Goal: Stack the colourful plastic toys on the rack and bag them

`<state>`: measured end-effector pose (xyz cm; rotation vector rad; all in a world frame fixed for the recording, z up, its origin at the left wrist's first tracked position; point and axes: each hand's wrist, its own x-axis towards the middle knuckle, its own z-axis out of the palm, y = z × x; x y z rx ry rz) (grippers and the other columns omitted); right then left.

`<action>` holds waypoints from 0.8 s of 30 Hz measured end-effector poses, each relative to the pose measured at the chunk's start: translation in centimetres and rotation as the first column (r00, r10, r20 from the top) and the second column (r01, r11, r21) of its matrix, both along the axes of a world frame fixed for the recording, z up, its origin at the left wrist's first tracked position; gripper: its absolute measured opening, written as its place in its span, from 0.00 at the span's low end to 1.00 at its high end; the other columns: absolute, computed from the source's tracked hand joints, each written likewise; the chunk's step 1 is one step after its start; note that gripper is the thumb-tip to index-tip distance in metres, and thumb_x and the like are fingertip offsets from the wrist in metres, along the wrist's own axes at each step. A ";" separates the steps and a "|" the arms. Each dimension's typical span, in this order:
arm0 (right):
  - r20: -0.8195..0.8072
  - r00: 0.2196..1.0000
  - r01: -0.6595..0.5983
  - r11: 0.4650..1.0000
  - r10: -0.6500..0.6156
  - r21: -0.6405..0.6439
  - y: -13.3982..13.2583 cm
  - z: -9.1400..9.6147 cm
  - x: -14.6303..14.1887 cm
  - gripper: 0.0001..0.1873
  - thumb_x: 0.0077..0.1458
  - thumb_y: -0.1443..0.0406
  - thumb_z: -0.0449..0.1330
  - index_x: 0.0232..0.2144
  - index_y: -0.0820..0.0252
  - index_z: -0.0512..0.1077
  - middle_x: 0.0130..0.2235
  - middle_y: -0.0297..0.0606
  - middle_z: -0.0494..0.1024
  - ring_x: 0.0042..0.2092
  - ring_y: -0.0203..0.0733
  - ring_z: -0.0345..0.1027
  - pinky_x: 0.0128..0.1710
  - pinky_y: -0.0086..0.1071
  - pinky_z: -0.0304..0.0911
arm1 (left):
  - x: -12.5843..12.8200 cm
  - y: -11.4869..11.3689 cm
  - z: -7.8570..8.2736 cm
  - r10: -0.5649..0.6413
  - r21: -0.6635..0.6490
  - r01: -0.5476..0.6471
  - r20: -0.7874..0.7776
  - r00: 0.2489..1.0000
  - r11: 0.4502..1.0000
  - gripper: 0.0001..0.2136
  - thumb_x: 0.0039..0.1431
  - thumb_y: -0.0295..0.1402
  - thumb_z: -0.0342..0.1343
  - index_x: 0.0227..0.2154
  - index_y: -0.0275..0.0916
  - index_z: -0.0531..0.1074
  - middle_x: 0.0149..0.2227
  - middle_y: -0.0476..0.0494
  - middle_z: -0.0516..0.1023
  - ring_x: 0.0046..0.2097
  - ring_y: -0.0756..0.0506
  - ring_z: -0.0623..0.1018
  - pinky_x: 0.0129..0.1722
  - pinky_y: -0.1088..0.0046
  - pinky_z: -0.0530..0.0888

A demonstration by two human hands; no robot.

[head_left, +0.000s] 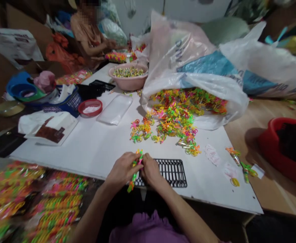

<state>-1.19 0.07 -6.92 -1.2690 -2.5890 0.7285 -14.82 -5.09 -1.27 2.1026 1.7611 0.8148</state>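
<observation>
At the table's front edge lies a black slotted plastic rack (pixel 174 172), with a row of small bright plastic toys (pixel 132 184) along its left end. My left hand (pixel 122 168) is over that end, thumb and fingers closed around a small pink and green plastic toy (pixel 140 161). Close against it, my right hand (pixel 151 170) has its fingers bent and pressed together at the same toy, over the rack. Its fingertips are partly hidden. Beyond my hands, a loose heap of similar toys (pixel 173 121) spills from a large white plastic sack (pixel 185 60).
Left on the white table (pixel 94 145) are a paper package (pixel 49 128), a red dish (pixel 90 108) and a clear plastic tray (pixel 115 109). A pink basin (pixel 129 82) stands farther back, near a seated person (pixel 89 37). Bagged toys (pixel 57 206) lie lower left; a red tub (pixel 276 148) is right.
</observation>
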 end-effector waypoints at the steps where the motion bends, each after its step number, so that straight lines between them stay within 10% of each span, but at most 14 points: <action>1: 0.000 1.000 -0.008 1.000 0.008 -0.005 -0.1 -0.1 -0.1 0.08 0.53 0.70 0.51 0.37 0.61 0.64 0.36 0.39 0.68 0.33 0.38 0.64 0.30 0.28 0.55 | 0.2 0.0 -0.1 -0.001 0.014 0.002 -0.021 1.000 1.000 0.08 0.58 0.33 0.52 0.39 0.39 0.71 0.34 0.45 0.75 0.38 0.47 0.74 0.38 0.72 0.72; 9: -0.234 0.946 -0.269 0.947 0.226 -0.173 5.0 1.1 1.6 0.05 0.52 0.67 0.56 0.34 0.60 0.70 0.30 0.33 0.72 0.31 0.35 0.64 0.31 0.26 0.56 | 0.0 -1.9 -1.5 0.004 0.139 0.008 -0.083 0.997 0.990 0.10 0.61 0.31 0.46 0.39 0.40 0.72 0.34 0.45 0.76 0.37 0.47 0.74 0.39 0.71 0.73; 14: -0.183 0.982 -0.037 0.996 0.052 0.084 10.7 5.7 0.7 0.10 0.53 0.72 0.54 0.38 0.64 0.70 0.36 0.39 0.72 0.34 0.36 0.64 0.35 0.28 0.56 | 0.3 -2.6 -1.5 0.059 0.158 -0.038 -0.132 0.990 0.987 0.11 0.62 0.29 0.45 0.40 0.39 0.72 0.34 0.44 0.76 0.38 0.47 0.74 0.39 0.71 0.73; 24: -0.178 0.961 -0.235 0.963 0.211 -0.130 0.3 1.5 2.4 0.13 0.56 0.64 0.55 0.44 0.60 0.68 0.40 0.38 0.70 0.40 0.37 0.64 0.39 0.28 0.57 | 1.4 -2.7 0.1 0.098 0.003 -0.099 -0.117 0.988 0.995 0.13 0.63 0.30 0.43 0.44 0.38 0.70 0.39 0.43 0.75 0.43 0.46 0.71 0.45 0.69 0.70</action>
